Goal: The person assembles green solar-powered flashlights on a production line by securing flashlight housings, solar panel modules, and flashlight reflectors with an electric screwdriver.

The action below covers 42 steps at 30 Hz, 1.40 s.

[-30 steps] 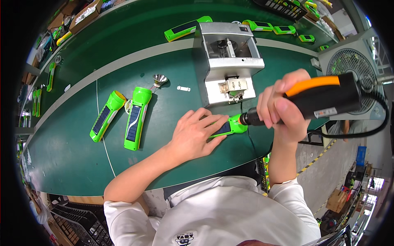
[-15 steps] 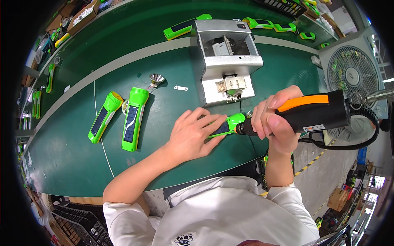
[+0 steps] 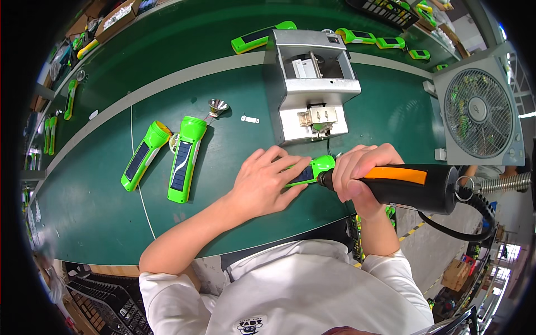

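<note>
My left hand (image 3: pixel 263 183) lies over a green flashlight (image 3: pixel 322 164) with a dark solar panel, holding it on the table between fingers and thumb. Wrapped round a black electric screwdriver (image 3: pixel 438 192) with an orange lever, my right hand (image 3: pixel 365 170) keeps its front end at the flashlight's head; the exact contact point is hidden. Further left lie two more green flashlights, one (image 3: pixel 187 159) beside the other (image 3: pixel 146 156). A shiny reflector (image 3: pixel 218 107) with wires sits at the upper end of the nearer one. Right of that rests a small white strip (image 3: pixel 250 119).
A grey metal machine (image 3: pixel 318 84) stands just beyond my hands. At the right is a fan (image 3: pixel 478 111). A coiled spring (image 3: pixel 502 183) and black cable lead off the screwdriver. More green flashlights (image 3: pixel 259 38) lie along the far strip, with a black crate (image 3: pixel 385 11) behind.
The screwdriver's rear end has swung down and a little left, and my right hand has turned with it. My left hand keeps its hold on the flashlight. The whole view has shifted slightly.
</note>
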Motion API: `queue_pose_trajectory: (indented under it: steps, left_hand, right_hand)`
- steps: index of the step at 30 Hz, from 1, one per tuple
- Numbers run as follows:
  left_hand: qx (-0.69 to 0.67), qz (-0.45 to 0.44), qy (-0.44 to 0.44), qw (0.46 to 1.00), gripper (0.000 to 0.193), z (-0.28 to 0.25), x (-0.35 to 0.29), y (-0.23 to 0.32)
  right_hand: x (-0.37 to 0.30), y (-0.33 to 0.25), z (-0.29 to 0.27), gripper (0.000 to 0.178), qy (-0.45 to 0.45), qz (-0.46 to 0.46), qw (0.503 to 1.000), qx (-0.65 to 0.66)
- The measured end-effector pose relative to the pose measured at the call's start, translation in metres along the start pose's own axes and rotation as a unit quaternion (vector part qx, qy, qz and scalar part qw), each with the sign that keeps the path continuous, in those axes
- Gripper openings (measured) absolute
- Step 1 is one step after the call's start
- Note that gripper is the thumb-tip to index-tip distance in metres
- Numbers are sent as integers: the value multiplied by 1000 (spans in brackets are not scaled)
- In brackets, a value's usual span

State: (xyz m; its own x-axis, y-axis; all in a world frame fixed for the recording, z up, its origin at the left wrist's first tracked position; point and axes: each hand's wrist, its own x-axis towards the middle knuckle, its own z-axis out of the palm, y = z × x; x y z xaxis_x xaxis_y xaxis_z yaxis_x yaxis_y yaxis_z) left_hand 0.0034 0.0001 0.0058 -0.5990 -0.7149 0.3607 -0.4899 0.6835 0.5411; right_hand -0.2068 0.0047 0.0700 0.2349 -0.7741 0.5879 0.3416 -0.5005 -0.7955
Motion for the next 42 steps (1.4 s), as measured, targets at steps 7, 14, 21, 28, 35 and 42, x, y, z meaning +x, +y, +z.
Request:
queue_pose_trajectory:
  steps: [7, 14, 21, 28, 35, 42]
  left_hand:
    - [4, 4, -5, 1000, 52, -2, -5, 3]
    - [-16, 15, -39, 999, 56, -10, 1, 6]
    - [75, -32, -5, 997, 60, -21, -27, 9]
    - [164, -119, -19, 979, 57, -73, -62, 54]
    - [185, -209, 88, 956, 56, -187, -47, 15]
    - [158, -183, -22, 970, 59, -214, 40, -157]
  right_hand:
    - [0, -3, 8, 22, -15, 0, 997, -77]
    - [-13, -3, 1, 18, 25, 44, 996, -79]
    - [0, -12, 6, 24, -26, 17, 989, -147]
    - [-26, -61, -19, 33, 105, -56, 980, 157]
    - [-51, -53, -62, 30, 209, -44, 973, 90]
    - [-33, -34, -58, 29, 220, -25, 974, 35]
